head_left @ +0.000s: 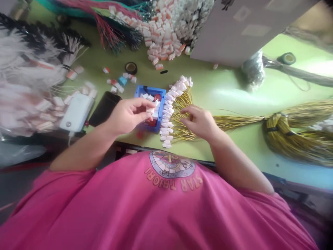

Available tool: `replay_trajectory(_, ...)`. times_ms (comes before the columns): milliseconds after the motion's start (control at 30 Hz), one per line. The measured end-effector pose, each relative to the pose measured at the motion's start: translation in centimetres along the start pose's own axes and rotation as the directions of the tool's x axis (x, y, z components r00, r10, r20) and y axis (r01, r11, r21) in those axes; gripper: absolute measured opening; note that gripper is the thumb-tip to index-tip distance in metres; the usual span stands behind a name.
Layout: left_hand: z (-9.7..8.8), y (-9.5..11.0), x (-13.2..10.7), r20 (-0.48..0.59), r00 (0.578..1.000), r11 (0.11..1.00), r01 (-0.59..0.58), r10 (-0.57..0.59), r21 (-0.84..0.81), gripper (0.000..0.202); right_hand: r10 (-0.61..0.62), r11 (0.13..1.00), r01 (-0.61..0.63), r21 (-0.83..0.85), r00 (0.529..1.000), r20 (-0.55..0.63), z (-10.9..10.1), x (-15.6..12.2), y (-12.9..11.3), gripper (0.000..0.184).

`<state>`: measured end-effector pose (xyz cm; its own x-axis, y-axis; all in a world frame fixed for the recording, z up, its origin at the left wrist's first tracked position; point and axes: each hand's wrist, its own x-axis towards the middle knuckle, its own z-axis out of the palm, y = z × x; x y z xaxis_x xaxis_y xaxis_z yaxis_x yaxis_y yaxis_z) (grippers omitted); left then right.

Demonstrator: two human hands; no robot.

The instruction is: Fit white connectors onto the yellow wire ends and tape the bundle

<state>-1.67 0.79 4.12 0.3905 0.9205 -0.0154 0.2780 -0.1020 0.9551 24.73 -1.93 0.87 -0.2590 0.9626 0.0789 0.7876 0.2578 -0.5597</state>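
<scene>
My left hand (128, 114) hovers over a small blue tray (138, 91) and pinches a white plastic connector (156, 107) between thumb and fingers. My right hand (199, 121) rests on a fan of thin yellow wires (182, 104), fingers curled and pinched on the strands. Each wire ends in a white connector, and these form a curved row (169, 111) between my two hands. The blue tray holds a few white and red connector pieces.
A white power bank (76, 113) and black phone (104, 108) lie left of the tray. Piles of white and orange connectors (161, 34), coloured wire bundles (109, 31), tape rolls (130, 67) and a grey box (234, 31) sit farther back. A thick yellow wire bundle (291, 135) lies right.
</scene>
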Motion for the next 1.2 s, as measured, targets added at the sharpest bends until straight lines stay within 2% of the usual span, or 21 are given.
replay_trajectory(67,1.9,0.4,-0.5,0.068,0.993,0.99,0.107,-0.101,-0.093,0.029,0.022,1.0,-0.022,0.003,1.0,0.0,1.0,0.4,0.2,0.019)
replay_trajectory(167,4.7,0.4,-0.9,0.14,0.975,0.952,0.202,-0.174,-0.229,0.025,0.091,0.99,-0.087,0.108,0.995,-0.033,1.2,0.4,0.3,0.017)
replay_trajectory(233,6.1,0.2,-0.9,0.155,0.971,0.922,0.223,-0.182,-0.317,0.022,0.156,0.953,-0.147,0.264,0.988,-0.012,0.6,0.0,0.3,0.018)
replay_trajectory(333,7.6,-0.2,-0.7,0.15,0.976,0.889,0.208,-0.159,-0.407,0.022,0.168,0.83,-0.191,0.524,0.982,0.091,-0.3,-1.1,0.3,0.023)
replay_trajectory(400,8.3,-0.3,-0.5,0.17,0.971,0.868,0.227,-0.167,-0.441,0.023,0.148,0.779,-0.179,0.601,0.984,0.101,-0.6,-1.8,0.2,0.022)
replay_trajectory(467,8.9,-0.1,-0.4,0.19,0.965,0.851,0.252,-0.182,-0.461,0.023,0.148,0.788,-0.153,0.596,0.987,0.057,-0.8,-2.5,-0.1,0.022)
replay_trajectory(633,9.6,0.1,-0.2,0.085,0.991,0.903,0.13,-0.104,-0.409,0.02,0.117,0.883,-0.067,0.464,0.99,-0.08,-1.1,-3.8,-1.0,0.022)
replay_trajectory(700,9.6,0.2,-0.2,0.083,0.991,0.922,0.132,-0.109,-0.365,0.02,0.085,0.905,-0.034,0.425,0.991,-0.102,-1.1,-4.1,-1.1,0.022)
replay_trajectory(767,9.4,0.4,0.0,0.112,0.982,0.92,0.185,-0.155,-0.347,0.027,0.068,0.909,-0.013,0.417,0.991,-0.119,-1.1,-4.3,-1.2,0.021)
replay_trajectory(833,9.2,0.6,0.2,0.14,0.964,0.888,0.261,-0.224,-0.379,0.027,0.077,0.907,-0.009,0.422,0.987,-0.144,-1.0,-4.4,-1.1,0.02)
replay_trajectory(1000,9.1,0.7,0.6,0.176,0.915,0.731,0.397,-0.363,-0.556,0.021,0.154,0.891,-0.053,0.45,0.969,-0.191,-1.0,-4.5,-1.1,0.018)
replay_trajectory(1133,9.3,1.1,0.7,0.088,0.904,0.715,0.387,-0.418,-0.582,0.015,0.173,0.89,-0.075,0.45,0.968,-0.182,-1.0,-4.5,-1.1,0.019)
replay_trajectory(1200,9.4,1.5,0.6,0.095,0.908,0.697,0.377,-0.408,-0.609,0.023,0.186,0.883,-0.086,0.461,0.967,-0.176,-0.9,-4.4,-1.0,0.019)
